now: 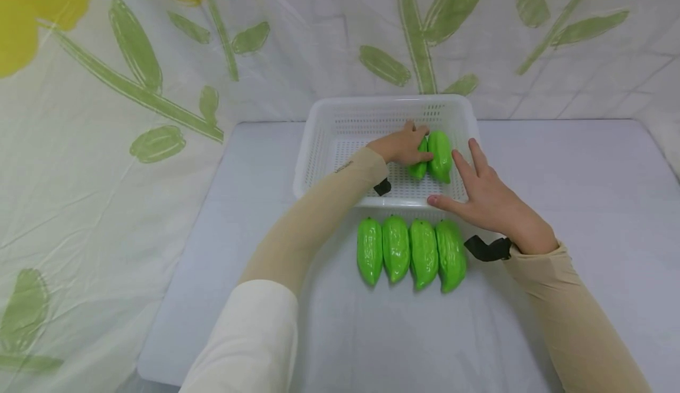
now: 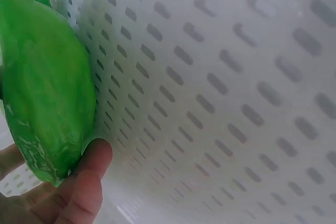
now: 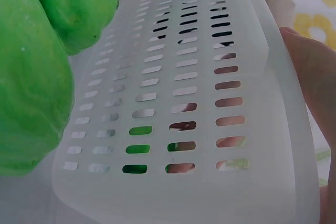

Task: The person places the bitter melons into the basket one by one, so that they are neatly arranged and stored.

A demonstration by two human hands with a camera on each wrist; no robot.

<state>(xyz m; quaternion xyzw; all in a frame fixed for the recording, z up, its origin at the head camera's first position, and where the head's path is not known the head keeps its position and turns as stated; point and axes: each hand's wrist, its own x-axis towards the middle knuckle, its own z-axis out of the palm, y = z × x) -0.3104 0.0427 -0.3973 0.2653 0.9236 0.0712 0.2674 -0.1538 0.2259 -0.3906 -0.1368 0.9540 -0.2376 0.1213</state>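
Note:
A white perforated basket (image 1: 340,110) holds two long, glossy green fruits with pointed ends. My left hand (image 1: 405,145) reaches over the left fruit (image 1: 418,170) and grips it, covering much of it. The left wrist view shows the fingers (image 2: 86,192) at the lower end of a green fruit (image 2: 50,87). Beside it in the basket lies the other fruit (image 1: 439,156). My right hand (image 1: 491,201) is at the front right corner, fingers spread, thumb at the rim. In the right wrist view the thumb (image 3: 315,82) lies along the basket rim (image 3: 294,119).
In front of the basket, several similar green fruits (image 1: 396,248) lie side by side on the pale table (image 1: 265,204). A white curtain (image 1: 308,45) with yellow flowers and green leaves hangs behind the basket and to the left.

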